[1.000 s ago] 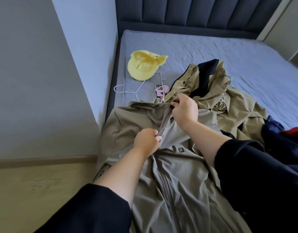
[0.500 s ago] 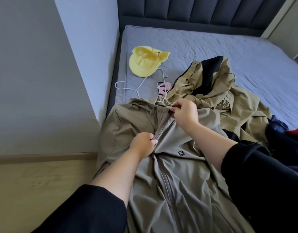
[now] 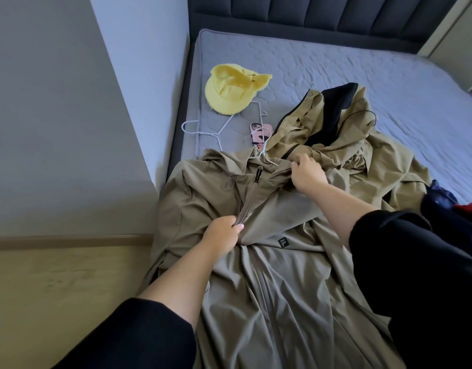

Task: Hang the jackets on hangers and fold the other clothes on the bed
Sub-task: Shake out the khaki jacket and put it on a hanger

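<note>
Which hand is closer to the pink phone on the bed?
The right hand. It grips the jacket at the collar, just below and right of the pink phone. The left hand pinches the zipper line farther down, toward the camera, clearly farther from the phone.

My jacket point(image 3: 269, 275) was khaki, the cap point(image 3: 230, 95) yellow, the hanger point(image 3: 221, 129) white, the phone point(image 3: 260, 133) pink, the bed point(image 3: 349, 75) quilted grey.
</note>
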